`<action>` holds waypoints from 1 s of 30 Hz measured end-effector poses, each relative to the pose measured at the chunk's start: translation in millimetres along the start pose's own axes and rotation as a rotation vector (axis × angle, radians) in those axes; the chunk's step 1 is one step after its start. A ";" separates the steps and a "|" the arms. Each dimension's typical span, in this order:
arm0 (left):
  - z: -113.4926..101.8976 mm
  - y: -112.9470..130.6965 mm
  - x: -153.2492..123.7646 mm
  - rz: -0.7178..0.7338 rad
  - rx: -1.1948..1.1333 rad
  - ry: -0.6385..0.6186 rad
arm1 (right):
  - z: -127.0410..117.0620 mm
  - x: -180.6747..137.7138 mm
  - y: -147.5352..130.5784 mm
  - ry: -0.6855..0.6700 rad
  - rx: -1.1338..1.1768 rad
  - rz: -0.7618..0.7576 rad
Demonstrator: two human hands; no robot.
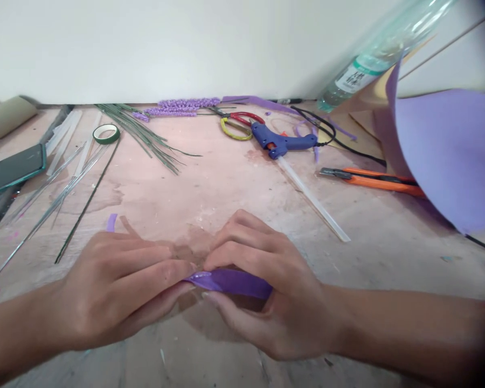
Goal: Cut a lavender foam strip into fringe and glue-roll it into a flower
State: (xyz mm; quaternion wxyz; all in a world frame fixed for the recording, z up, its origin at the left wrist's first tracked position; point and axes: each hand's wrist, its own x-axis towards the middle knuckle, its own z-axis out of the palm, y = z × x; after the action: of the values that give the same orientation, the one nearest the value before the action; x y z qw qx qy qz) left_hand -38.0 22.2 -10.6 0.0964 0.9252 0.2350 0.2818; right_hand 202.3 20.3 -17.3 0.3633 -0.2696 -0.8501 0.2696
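Observation:
A purple strip, looking like paper or foam sheet, runs between my hands low in the middle of the view. My left hand is closed, pinching the strip's left part between thumb and fingers. A shiny, whitish patch, like glue, shows on the strip beside those fingertips. My right hand curls around the strip, thumb below and fingers above, with the right part running into the palm. A short purple piece shows just beyond my left hand; whether it joins the strip is hidden.
Beyond my hands lie a blue glue gun with its glue stick, scissors and an orange cutter. Green wires, green tape and a phone are left. A purple sheet and bottle stand right.

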 end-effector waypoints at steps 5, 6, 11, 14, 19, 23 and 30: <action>-0.8 0.2 -1.8 -0.027 -0.034 -0.034 | 0.9 0.3 1.5 0.035 0.015 -0.040; -1.0 0.4 -1.4 -0.031 -0.044 -0.040 | 1.1 0.4 1.6 0.040 0.017 -0.042; -2.3 0.3 0.5 -0.028 -0.073 -0.042 | 1.6 0.2 1.6 0.051 0.016 -0.030; -3.3 0.4 0.2 -0.049 -0.085 -0.064 | 0.9 -0.6 1.7 0.051 0.002 -0.018; -3.3 1.0 0.8 -0.057 -0.079 -0.043 | 0.2 -0.4 1.3 0.050 -0.015 -0.028; -3.4 1.3 1.9 -0.065 -0.073 -0.045 | 0.5 0.6 1.5 0.055 -0.019 -0.048; -3.3 2.1 3.3 -0.057 -0.090 -0.039 | 0.7 0.9 2.0 0.072 -0.004 -0.093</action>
State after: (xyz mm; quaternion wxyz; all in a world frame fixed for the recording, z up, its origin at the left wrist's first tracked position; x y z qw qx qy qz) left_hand -36.6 22.2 -5.7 0.1505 0.9181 0.2466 0.2713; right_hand 201.8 22.1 -18.6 0.4052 -0.2398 -0.8487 0.2409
